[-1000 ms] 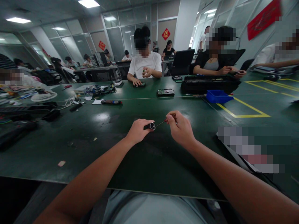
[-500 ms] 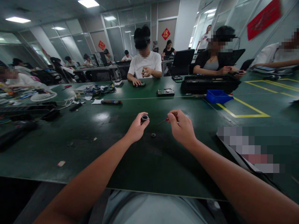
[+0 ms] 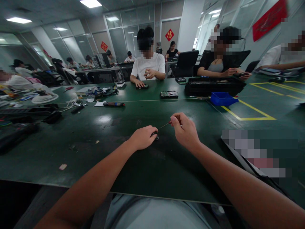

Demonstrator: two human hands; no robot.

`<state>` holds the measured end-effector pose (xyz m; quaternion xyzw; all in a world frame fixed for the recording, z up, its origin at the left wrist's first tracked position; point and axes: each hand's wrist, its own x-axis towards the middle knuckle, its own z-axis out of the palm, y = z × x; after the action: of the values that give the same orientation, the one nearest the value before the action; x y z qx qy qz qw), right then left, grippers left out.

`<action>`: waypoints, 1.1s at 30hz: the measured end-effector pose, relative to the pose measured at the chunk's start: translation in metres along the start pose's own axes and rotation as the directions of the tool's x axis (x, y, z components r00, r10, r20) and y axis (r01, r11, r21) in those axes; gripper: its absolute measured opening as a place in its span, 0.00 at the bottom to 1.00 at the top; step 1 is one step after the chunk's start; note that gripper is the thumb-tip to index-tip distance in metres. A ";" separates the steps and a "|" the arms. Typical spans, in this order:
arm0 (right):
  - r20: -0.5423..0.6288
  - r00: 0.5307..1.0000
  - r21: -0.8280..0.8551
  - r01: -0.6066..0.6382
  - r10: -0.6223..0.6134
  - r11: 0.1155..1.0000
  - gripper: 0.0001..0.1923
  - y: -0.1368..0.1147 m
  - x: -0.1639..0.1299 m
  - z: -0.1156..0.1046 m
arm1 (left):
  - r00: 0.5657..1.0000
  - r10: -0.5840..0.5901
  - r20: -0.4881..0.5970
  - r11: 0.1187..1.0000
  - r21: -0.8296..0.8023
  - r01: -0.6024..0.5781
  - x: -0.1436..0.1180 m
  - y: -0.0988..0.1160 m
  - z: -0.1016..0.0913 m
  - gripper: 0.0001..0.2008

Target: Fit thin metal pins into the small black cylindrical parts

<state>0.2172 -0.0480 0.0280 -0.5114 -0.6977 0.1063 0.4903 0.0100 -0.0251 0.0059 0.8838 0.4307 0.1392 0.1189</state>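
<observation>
Left grip (image 3: 143,137) lowered, screwdriver (image 3: 169,122) slim, red-handled

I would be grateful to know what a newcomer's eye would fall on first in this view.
Probably the two bare hands above the middle of the green table: the right hand holds a thin-shafted tool pointing toward the left hand, whose fingers largely hide a small dark piece. Next might come the bright blue bin, farther across the table to the right, and the red banner at the upper right.
</observation>
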 end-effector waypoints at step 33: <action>0.043 0.999 0.025 -0.018 0.017 1.000 0.12 0.005 0.001 0.001 | 0.416 -0.901 -0.125 0.141 -0.990 0.008 -0.100 -0.122 -0.131 0.04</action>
<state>0.2199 -0.0443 0.0248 -0.5087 -0.7021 0.1303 0.4809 -0.1838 -0.0190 0.0737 0.2874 0.5610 0.6419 0.4366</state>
